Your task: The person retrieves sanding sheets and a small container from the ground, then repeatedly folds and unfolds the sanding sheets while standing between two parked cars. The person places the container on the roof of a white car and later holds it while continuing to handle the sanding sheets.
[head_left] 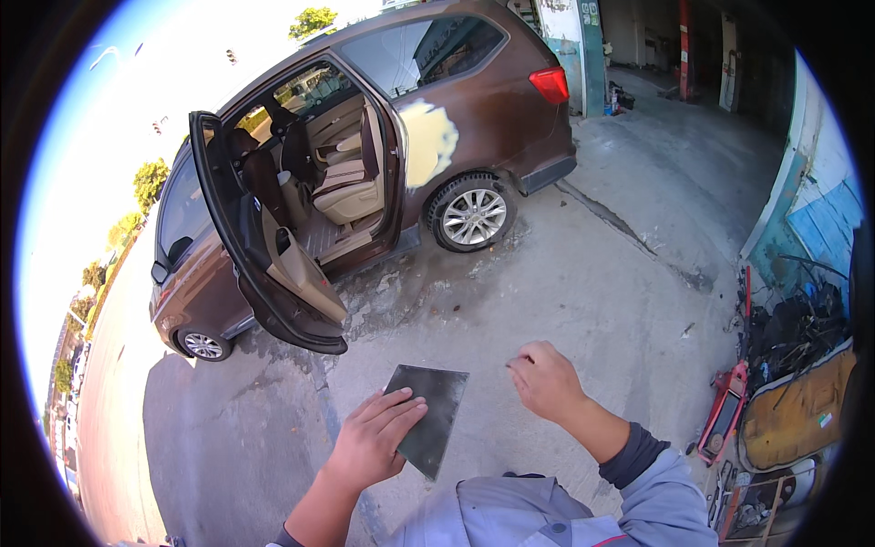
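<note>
My left hand (369,440) grips a dark, rectangular flat sheet (436,415), its fingers lying across the top face and the thumb hidden from sight. A dusty pale haze marks part of the sheet's surface. To the right of it, apart from the sheet, my right hand (547,381) is raised with the fingers curled together; what they hold, if anything, is hidden. Beyond both hands stands a brown car (497,100) with its rear side door (264,237) swung open. A pale yellow filler patch (427,141) covers the panel above the rear wheel (472,217).
On the right lie a red floor jack (725,410), a worn yellowish-brown panel (797,406) and a heap of dark parts (797,328) by the wall. A long crack (629,232) runs through the concrete floor. An open garage bay (674,64) lies behind the car.
</note>
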`<state>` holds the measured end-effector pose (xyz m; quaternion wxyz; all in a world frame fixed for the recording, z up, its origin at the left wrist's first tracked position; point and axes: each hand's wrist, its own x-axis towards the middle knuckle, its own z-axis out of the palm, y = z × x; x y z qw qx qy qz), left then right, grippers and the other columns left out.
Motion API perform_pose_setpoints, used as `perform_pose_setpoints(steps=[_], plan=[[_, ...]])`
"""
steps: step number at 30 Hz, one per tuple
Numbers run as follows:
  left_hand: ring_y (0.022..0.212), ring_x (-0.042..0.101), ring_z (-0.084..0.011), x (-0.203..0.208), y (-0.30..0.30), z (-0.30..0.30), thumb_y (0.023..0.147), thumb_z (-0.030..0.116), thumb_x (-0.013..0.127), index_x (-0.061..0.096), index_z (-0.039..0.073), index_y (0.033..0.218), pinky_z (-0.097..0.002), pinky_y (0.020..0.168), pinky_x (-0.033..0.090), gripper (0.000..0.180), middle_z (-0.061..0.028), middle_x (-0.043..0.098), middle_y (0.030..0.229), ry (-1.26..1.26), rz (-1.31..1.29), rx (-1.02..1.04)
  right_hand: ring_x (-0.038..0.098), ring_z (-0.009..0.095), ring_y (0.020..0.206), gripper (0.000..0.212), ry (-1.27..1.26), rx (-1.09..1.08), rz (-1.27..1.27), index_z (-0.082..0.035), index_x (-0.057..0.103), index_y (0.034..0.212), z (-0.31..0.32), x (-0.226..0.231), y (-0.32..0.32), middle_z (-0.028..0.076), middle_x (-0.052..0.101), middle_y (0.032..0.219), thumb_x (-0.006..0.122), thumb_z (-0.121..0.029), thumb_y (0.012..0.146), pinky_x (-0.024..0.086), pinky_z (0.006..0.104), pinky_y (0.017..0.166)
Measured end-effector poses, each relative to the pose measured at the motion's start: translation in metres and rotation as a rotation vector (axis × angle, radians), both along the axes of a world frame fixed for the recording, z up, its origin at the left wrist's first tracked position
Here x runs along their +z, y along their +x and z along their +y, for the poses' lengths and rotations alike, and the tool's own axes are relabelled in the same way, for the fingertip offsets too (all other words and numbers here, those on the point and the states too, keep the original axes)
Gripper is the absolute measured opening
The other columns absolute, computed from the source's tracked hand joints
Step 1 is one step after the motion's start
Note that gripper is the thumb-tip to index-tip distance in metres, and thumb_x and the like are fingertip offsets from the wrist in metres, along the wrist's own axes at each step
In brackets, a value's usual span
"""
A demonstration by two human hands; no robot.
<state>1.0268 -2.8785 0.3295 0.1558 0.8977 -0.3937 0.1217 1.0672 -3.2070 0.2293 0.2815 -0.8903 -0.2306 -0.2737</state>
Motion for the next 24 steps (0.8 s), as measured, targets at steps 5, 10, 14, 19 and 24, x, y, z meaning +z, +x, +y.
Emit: perform_pose_setpoints(steps=[5,10,14,19,24], plan=[[0.127,0.068,-0.0339,-0.021,-0.005,0.011,0.094,0.003,0.067,0.066,0.005,0.137,-0.0521,0.107,0.056,0.043,-0.0146,0.069,0.139,-0.444,0.336,0.148,0.072,0.021,0.084,0.009,0.733,-0.163,0.3,-0.004,0.069,0.105,-0.012,-0.048,0.019,0.011,0.071,0.11,0.071,-0.005,0.096,0.059,0.0351,0.069],[0.126,0.067,-0.0401,-0.071,-0.02,-0.002,0.108,0.025,0.064,0.052,0.008,0.145,-0.0627,0.105,0.057,0.043,-0.0165,0.066,0.141,-1.615,1.271,0.256,0.076,0.023,0.099,0.031,1.778,0.222,0.547,-0.004,0.057,0.13,0.031,-0.035,0.005,0.014,0.071,0.123,0.066,-0.001,0.1,0.065,0.0345,0.075],[0.136,0.061,-0.0343,-0.093,-0.038,-0.027,0.103,0.028,0.07,0.052,0.012,0.149,-0.0581,0.112,0.05,0.051,-0.0116,0.065,0.145,-1.726,1.541,0.211,0.075,0.026,0.106,0.023,2.017,0.409,0.756,-0.006,0.06,0.127,0.059,0.008,-0.02,0.012,0.073,0.123,0.061,-0.006,0.105,0.064,0.0396,0.086],[0.14,0.058,-0.034,-0.095,-0.039,-0.031,0.103,0.036,0.069,0.054,0.011,0.149,-0.0569,0.114,0.049,0.054,-0.013,0.061,0.151,-1.821,1.603,0.091,0.075,0.03,0.113,0.026,1.98,0.649,0.969,-0.005,0.058,0.132,0.064,0.033,-0.03,0.015,0.073,0.126,0.059,-0.013,0.108,0.063,0.0514,0.095],[0.13,0.065,-0.0353,-0.095,-0.033,-0.027,0.101,0.035,0.07,0.059,0.009,0.147,-0.0562,0.113,0.049,0.054,-0.0157,0.068,0.141,-1.985,1.696,-0.148,0.075,0.028,0.112,0.024,2.004,0.633,1.018,-0.003,0.059,0.13,0.066,0.035,-0.026,0.015,0.074,0.124,0.059,-0.013,0.108,0.063,0.049,0.095]])
